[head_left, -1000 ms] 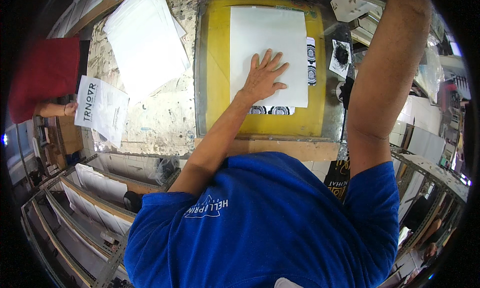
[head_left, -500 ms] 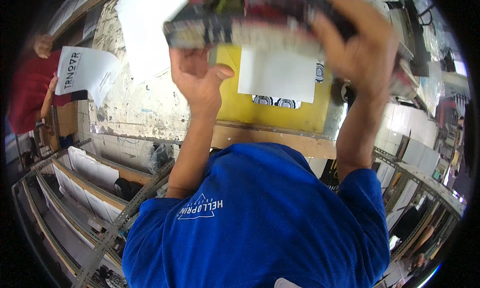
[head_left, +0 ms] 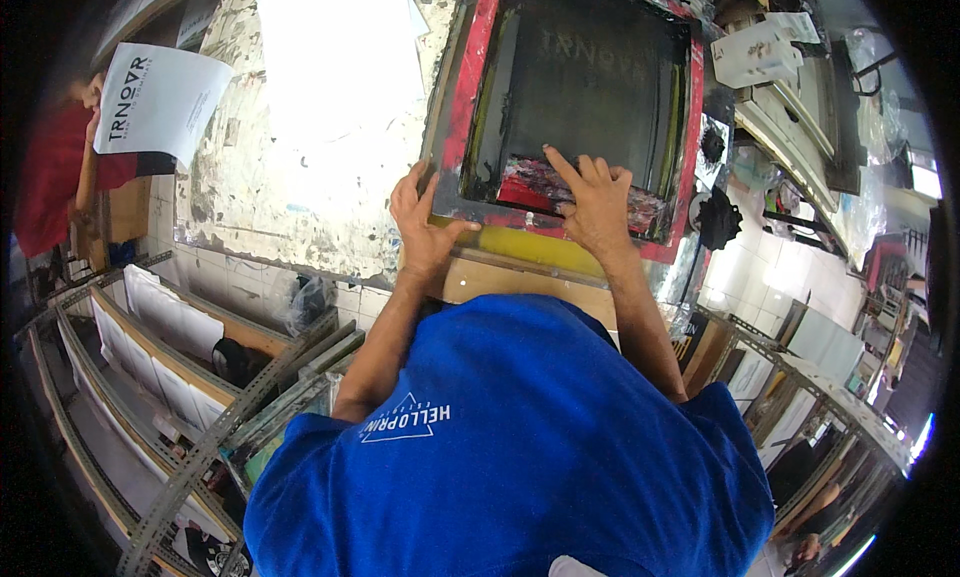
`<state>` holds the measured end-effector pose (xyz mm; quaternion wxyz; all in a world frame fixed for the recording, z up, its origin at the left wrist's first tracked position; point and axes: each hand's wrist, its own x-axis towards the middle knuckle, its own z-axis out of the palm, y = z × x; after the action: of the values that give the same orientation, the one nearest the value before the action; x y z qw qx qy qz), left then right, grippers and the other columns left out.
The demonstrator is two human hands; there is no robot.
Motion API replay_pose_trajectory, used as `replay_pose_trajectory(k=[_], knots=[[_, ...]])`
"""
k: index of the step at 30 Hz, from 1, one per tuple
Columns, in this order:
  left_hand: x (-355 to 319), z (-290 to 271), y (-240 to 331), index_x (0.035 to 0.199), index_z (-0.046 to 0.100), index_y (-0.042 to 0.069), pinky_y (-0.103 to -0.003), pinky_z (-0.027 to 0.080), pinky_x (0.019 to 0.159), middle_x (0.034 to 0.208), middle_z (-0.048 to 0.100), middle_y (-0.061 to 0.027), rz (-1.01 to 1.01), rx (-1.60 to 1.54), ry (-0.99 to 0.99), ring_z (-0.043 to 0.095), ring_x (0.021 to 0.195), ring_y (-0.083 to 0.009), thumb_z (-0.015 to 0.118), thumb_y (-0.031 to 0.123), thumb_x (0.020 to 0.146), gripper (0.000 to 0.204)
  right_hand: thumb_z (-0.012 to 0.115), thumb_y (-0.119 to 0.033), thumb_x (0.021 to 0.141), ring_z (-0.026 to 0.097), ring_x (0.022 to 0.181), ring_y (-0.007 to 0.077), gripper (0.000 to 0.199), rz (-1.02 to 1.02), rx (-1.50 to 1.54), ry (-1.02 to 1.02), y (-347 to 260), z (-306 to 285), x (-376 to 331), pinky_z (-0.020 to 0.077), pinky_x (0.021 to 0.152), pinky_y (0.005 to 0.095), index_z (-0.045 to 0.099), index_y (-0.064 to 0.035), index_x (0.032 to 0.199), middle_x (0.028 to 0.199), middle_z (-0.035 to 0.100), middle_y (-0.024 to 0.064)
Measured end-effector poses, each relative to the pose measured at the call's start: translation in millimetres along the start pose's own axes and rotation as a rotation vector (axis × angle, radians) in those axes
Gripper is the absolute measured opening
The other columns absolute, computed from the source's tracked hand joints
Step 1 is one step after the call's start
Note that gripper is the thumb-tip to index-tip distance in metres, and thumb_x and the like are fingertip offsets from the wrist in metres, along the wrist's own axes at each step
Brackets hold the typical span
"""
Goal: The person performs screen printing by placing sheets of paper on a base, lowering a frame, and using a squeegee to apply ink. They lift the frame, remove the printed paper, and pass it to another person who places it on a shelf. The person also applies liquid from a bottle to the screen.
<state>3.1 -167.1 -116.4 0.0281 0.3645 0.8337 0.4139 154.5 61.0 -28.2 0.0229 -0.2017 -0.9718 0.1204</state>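
One printing screen [head_left: 590,87], a dark mesh in a red-edged frame, lies flat on the counter [head_left: 260,207], over a yellow board [head_left: 530,245] whose near edge shows just below the frame. Both of the person's hands are on this screen. The left hand [head_left: 425,222] grips the frame's near left corner, fingers spread along its outer edge and thumb across the near rail, so it is closed on the frame. The right hand [head_left: 595,202] lies inside the frame at its near edge, fingers splayed and pressing on a squeegee [head_left: 560,192] smeared with red and pale ink; whether it clasps the tool or only pushes on it cannot be told. The squeegee lies across the lower mesh, directly under that hand.

To the left of the screen, one bright white stack of paper [head_left: 335,57] rests on the counter, well apart from both hands. At the far left another person in red [head_left: 50,177] holds up one printed white sheet [head_left: 160,102]. Wooden drying racks [head_left: 150,327] with white sheets stand below the counter.
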Motion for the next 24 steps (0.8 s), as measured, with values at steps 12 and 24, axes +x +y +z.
replay_pose_trajectory(k=[12, 24], knots=[[-2.1, -5.2, 0.9, 0.132, 0.064, 0.003, -0.054, 0.027, 0.114, 0.156, 0.039, -0.0240, -0.044, 0.032, -0.044, 0.036, 0.138, -0.0436, 0.094, 0.027, 0.051, 0.090, 0.076, -0.016, 0.059, 0.054, 0.108, 0.0276, 0.077, -0.027, 0.008, 0.346, 97.7, 33.4, 145.3, 0.0336, 0.095, 0.0487, 0.065, -0.0234, 0.135, 0.108, 0.061, 0.0083], [-2.7, -4.7, -2.0, 0.137, 0.061, 0.004, -0.053, 0.029, 0.112, 0.155, 0.040, -0.0252, -0.028, -0.014, -0.025, 0.039, 0.137, -0.0427, 0.094, 0.038, 0.054, 0.095, 0.076, -0.029, 0.070, 0.059, 0.112, 0.0307, 0.070, -0.143, -0.112, 0.431, 189.2, 21.7, 295.1, 0.0375, 0.093, 0.0517, 0.062, -0.0314, 0.139, 0.119, 0.065, 0.0074]])
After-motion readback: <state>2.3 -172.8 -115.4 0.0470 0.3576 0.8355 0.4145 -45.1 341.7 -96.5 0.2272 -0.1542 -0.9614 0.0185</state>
